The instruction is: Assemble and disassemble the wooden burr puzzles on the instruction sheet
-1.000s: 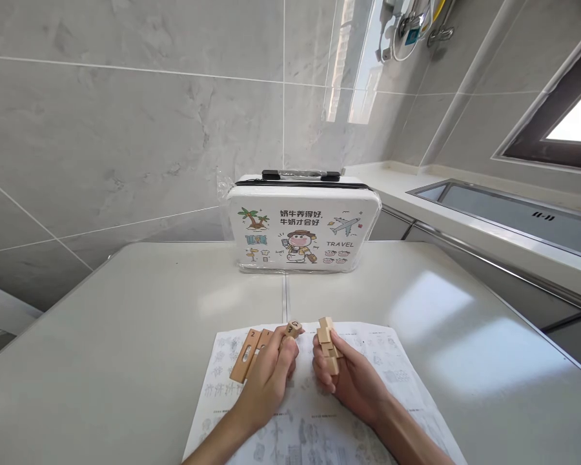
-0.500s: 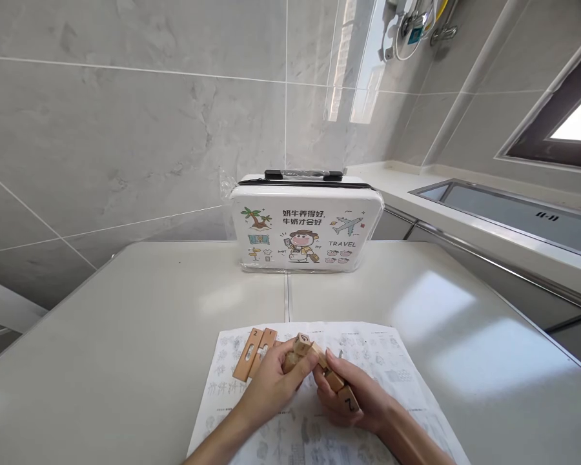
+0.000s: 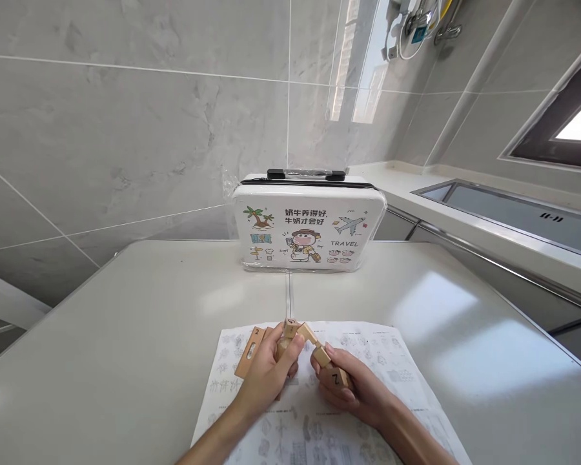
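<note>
My left hand (image 3: pixel 264 378) is closed around light wooden puzzle blocks (image 3: pixel 290 329), the upper one with a dark mark on its end. A notched light piece (image 3: pixel 307 333) sticks out past my left thumb towards the right. My right hand (image 3: pixel 361 391) grips a wooden puzzle piece (image 3: pixel 321 356); a block end marked 2 (image 3: pixel 337 377) shows among its fingers. The notched piece and the right-hand piece meet or nearly meet; I cannot tell if they are joined. Beside my left hand, a flat slotted wooden piece (image 3: pixel 244 367) marked 2 lies on the printed sheet (image 3: pixel 285 433).
A white hard case (image 3: pixel 310 226) with cartoon prints, wrapped in clear plastic, stands at the back of the white table (image 3: pixel 140 342). Behind it rises a grey tiled wall (image 3: pixel 140 148). A counter with a sink (image 3: pixel 523 210) runs along the right.
My left hand has moved slightly up and left with its blocks. My right hand has turned its piece, so the 2 faces more towards me. The gap between the hands has widened.
</note>
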### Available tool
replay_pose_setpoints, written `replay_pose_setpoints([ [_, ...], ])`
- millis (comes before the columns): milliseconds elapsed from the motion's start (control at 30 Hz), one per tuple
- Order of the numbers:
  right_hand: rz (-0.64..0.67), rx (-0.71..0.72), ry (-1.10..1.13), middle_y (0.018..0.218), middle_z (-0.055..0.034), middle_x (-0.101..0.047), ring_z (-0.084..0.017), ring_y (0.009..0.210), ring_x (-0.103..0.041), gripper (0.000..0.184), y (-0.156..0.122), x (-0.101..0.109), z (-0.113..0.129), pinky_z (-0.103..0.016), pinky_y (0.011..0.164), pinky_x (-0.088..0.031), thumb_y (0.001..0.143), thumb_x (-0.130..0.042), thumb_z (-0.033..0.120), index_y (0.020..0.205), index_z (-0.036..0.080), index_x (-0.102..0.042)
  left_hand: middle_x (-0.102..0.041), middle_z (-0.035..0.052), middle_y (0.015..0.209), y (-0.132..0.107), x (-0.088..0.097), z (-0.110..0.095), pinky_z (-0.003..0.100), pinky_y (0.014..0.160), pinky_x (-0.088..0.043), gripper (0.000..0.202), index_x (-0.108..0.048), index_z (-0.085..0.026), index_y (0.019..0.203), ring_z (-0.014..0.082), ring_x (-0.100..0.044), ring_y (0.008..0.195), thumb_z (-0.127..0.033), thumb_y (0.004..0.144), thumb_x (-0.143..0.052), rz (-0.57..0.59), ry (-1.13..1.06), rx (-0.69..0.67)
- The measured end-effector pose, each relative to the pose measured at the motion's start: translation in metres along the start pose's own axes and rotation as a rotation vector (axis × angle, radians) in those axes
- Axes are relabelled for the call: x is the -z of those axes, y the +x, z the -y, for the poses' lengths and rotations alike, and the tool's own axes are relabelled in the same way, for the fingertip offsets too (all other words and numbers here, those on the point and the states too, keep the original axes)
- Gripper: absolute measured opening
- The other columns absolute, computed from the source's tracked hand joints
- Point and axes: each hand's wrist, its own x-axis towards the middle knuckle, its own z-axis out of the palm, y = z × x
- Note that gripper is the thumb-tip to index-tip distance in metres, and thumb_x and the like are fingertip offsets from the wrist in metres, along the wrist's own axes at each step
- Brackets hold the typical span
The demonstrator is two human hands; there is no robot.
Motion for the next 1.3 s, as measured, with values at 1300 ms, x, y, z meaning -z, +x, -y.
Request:
replay_pose_setpoints([
  [1300, -0.034, -0.105, 0.066, 0.037, 0.0131, -0.03, -0.004, 0.032, -0.014, 0.056, -0.002, 0.012, 0.001, -0.021, 0.036, -0.014, 0.095, -0.063, 0.068, 0.067, 0.02, -0.051, -0.045, -0.0068, 0.065, -0.007, 0.002, -0.014, 0.022, 0.049, -0.028, 0.055, -0.066, -0.021, 0.121, 0.0099, -0.035, 0.054, -0.061, 0.084, -0.076, 0.015, 0.091, 0.027],
])
